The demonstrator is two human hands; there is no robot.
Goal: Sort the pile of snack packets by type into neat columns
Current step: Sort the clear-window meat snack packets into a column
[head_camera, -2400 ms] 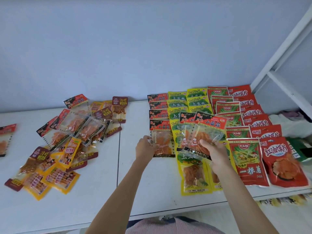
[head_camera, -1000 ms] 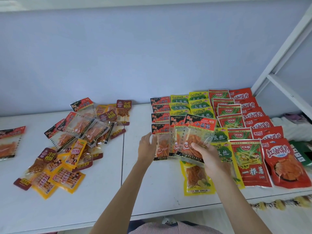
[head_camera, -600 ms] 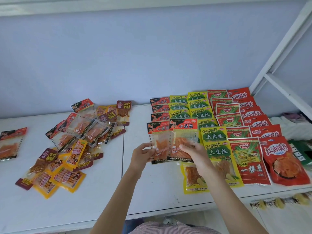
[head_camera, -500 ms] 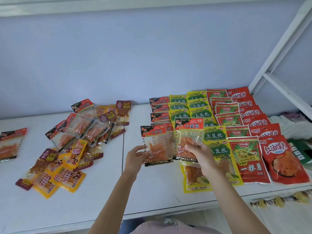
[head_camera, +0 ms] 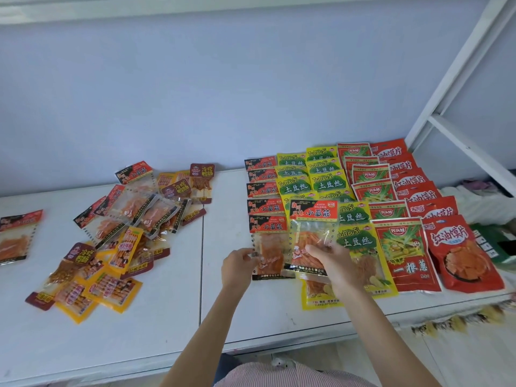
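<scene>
1. Your left hand (head_camera: 239,268) pinches the left edge of a clear packet with a red-and-black header (head_camera: 268,248), the nearest one in the leftmost sorted column; the packet lies on the white surface (head_camera: 156,328).
2. Your right hand (head_camera: 333,263) grips a second packet of the same kind (head_camera: 311,236) by its lower part, fingers curled over its front. It is lifted and tilted, overlapping the yellow-green column just beside the first packet.
3. The sorted columns sit on the right half of the surface, running from the wall toward you: red-and-black header packets (head_camera: 264,191), then two columns of yellow-green packets (head_camera: 321,177), then red packets with green stalks printed on them (head_camera: 402,252), then plain red packets (head_camera: 460,252) at the far right.
4. The unsorted pile (head_camera: 120,233) lies well apart on the left half: clear packets with red-and-black headers, dark brown-headed packets and yellow packets, overlapping at all angles.
5. One more red-headed clear packet (head_camera: 16,236) lies alone at the far left edge of the view.
6. The surface is two white tops pushed together, with a seam (head_camera: 201,247) running between the pile and the columns.
7. Behind it stands a plain pale blue wall (head_camera: 223,93). A white metal frame (head_camera: 458,79) rises at the right, with white cloth (head_camera: 480,202) and a green item (head_camera: 494,244) just past the red column.
8. A fringed edge (head_camera: 458,319) shows below the surface's near right corner, and your striped garment (head_camera: 293,375) is at the bottom.
</scene>
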